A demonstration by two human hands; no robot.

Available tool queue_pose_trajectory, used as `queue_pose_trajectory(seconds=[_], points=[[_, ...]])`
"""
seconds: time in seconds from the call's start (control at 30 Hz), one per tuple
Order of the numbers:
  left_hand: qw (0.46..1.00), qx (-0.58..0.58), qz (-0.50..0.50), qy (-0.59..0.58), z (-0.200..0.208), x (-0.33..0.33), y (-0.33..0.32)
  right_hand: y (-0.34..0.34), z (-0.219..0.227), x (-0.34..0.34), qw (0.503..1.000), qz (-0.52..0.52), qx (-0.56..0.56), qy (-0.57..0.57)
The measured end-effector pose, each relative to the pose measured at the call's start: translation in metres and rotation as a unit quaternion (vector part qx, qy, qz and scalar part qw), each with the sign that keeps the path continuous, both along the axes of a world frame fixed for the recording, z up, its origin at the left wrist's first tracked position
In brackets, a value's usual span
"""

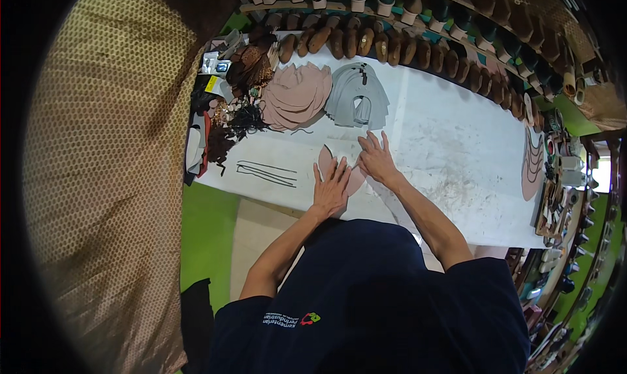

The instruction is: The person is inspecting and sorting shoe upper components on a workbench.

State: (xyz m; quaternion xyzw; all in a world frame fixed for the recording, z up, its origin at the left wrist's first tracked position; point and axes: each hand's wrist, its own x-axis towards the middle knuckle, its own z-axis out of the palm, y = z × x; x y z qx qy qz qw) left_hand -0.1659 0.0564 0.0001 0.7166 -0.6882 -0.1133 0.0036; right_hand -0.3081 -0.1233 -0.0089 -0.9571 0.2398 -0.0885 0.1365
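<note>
A pale pink cut piece (356,181), pointed at its far end like a shoe-upper part, lies at the table's near edge. My left hand (332,188) rests flat on it, fingers spread, hiding much of its middle. My right hand (379,160) is at the piece's right side, fingers apart and fingertips down on the white table. Whether a thin strip lies under those fingertips is too small to tell. Left of my hands, several dark thin strips (266,173) lie side by side. Beyond them are a fanned pile of pink pieces (297,96) and a fanned pile of grey pieces (356,93).
The white tabletop (450,145) has dark smudges at right. A curved pink piece with dark lines (533,162) lies at its right end. Dark cords and trims (245,119) crowd the left end. Shoe forms (366,42) line the back, below shelves. A patterned curtain (111,178) hangs at left.
</note>
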Motion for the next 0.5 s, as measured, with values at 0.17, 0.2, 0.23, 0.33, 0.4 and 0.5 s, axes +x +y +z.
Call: queue_pose_trajectory(seconds=[0.17, 0.2, 0.23, 0.33, 0.4, 0.5], points=[[0.999, -0.02, 0.004, 0.035, 0.004, 0.001, -0.001, -0.002, -0.002, 0.0, 1.0, 0.002, -0.003, 0.0], [0.999, -0.02, 0.006, 0.035, 0.001, 0.002, 0.0, -0.002, -0.002, 0.001, 1.0, 0.004, -0.004, -0.001], [0.999, -0.024, 0.007, 0.034, -0.001, 0.002, 0.001, -0.002, -0.001, 0.002, 1.0, 0.005, -0.004, -0.001], [0.999, -0.023, 0.005, 0.033, -0.004, 0.002, 0.001, -0.003, -0.001, 0.005, 1.0, 0.015, -0.019, -0.011], [0.999, -0.018, 0.002, 0.032, -0.004, 0.003, 0.0, -0.003, 0.0, 0.007, 0.999, 0.024, -0.029, 0.0], [0.999, -0.019, 0.0, 0.029, -0.003, 0.004, -0.002, -0.004, 0.003, 0.01, 0.999, 0.034, -0.031, 0.006]])
